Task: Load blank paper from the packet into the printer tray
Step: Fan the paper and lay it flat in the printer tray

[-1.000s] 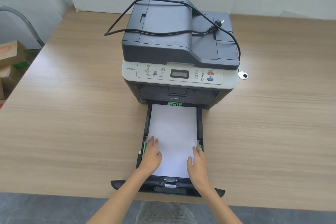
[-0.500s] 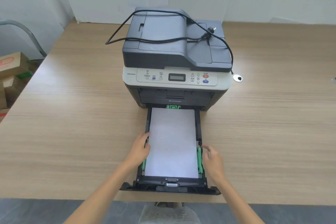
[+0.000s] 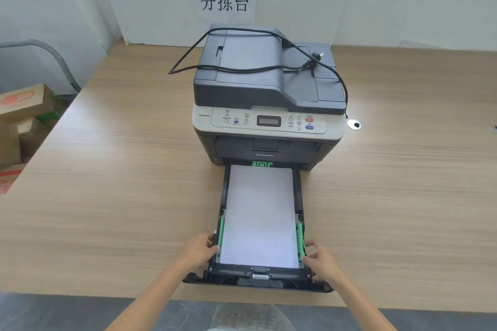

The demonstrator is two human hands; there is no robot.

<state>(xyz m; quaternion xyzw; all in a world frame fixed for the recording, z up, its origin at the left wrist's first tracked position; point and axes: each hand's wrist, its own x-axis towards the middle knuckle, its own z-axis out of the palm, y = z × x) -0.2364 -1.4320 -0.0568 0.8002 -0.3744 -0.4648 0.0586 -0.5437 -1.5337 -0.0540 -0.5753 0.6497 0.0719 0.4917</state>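
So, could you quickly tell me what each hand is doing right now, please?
Left hand: at the left side of the printer tray, fingers by the green guide; grip cannot be told.
Right hand: open, fingertips at the tray's right side, holding nothing.

I have both forearms reaching forward from the bottom of the view, bare to the elbow and angled inward toward each other. My left hand (image 3: pixel 201 250) is turned palm-inward, fingers (image 3: pixel 212 247) curled loosely with the thumb on top, pressed against something at its fingertips. My right hand (image 3: pixel 321 263) mirrors it a little lower, fingers bent and slightly spread, thumb raised. Neither hand is closed into a fist; the wrists are straight and level.
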